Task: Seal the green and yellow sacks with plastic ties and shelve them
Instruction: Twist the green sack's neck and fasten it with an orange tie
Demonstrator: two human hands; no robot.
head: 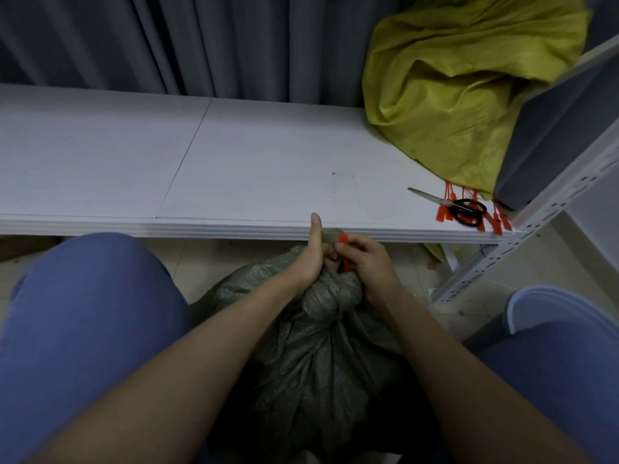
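We see a coarse woven green sack (pixel 311 346) — matt. The shelf (pixel 234 162) looks smooth, white; the orange tie (pixel 344 252) — glossy plastic.

The sack (pixel 311 346) between my blue trousers (pixel 83 313) was dull grey-green, the tie (pixel 343 240) orange-red; the shelf (pixel 234 162) was white, the other sack (pixel 452 78) yellow.

— Both forearms reach forward and converge between the knees. See the left hand (pixel 313 262)?
— Clenched round the green sack (pixel 321 346) at its neck, thumb straight up.
— And the right hand (pixel 371 264)?
— Its fingers (pixel 355 250) are curled, pinching the red tie (pixel 343 240).
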